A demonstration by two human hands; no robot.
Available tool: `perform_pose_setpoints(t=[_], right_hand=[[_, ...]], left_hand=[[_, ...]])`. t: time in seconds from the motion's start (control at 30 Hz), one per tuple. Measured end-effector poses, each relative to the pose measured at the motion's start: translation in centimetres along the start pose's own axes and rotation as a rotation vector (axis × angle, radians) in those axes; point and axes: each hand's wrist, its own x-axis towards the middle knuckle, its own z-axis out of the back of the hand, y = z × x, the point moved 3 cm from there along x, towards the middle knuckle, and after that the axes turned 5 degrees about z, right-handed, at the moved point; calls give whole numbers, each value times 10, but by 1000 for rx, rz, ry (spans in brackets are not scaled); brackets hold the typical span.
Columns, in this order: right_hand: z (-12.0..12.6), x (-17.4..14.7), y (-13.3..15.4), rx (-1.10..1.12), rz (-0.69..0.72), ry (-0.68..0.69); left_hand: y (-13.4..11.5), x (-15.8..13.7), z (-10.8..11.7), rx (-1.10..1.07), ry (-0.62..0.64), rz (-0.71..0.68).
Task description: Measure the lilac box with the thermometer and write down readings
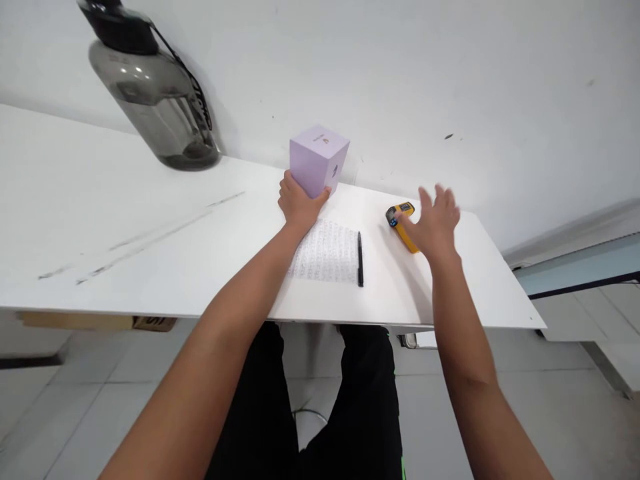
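Observation:
My left hand (301, 203) is closed around the lower part of a lilac box (313, 163), which stands near the wall at the back of the table. Fingers spread, my right hand (434, 223) is beside a yellow and black handheld meter with a small screen (407, 237). The thumb overlaps the meter; I cannot tell whether it touches. Between my arms lies a sheet of paper covered in dense writing (327, 253), partly hidden by my left forearm. A black pen (361, 260) rests along the sheet's right edge.
A large grey see-through water bottle (155, 100) with a black lid stands at the back left against the wall (400, 80). The white table (165, 267) has dark streaks on its left part. Its front edge runs just above my legs (320, 413).

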Motion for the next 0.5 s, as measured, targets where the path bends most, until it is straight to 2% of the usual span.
perform_pose_setpoints(t=[0.07,0.17,0.23,0.33,0.5], right_hand=[[-28,-1,-15,-116,-200,244],[-47,-2,-35,-118,-342,453],[-51,-1,-46,-45,-403,523],[-53,2,-51,81,-434,435],[-66,5,-31,599,-448,8]], left_hand=[[2,2,-2,2,-23,-7],[5,4,-5,17,-24,-19],[6,4,-6,28,-24,-18],[6,3,-6,35,-25,-13],[7,4,-7,55,-2,-7]])
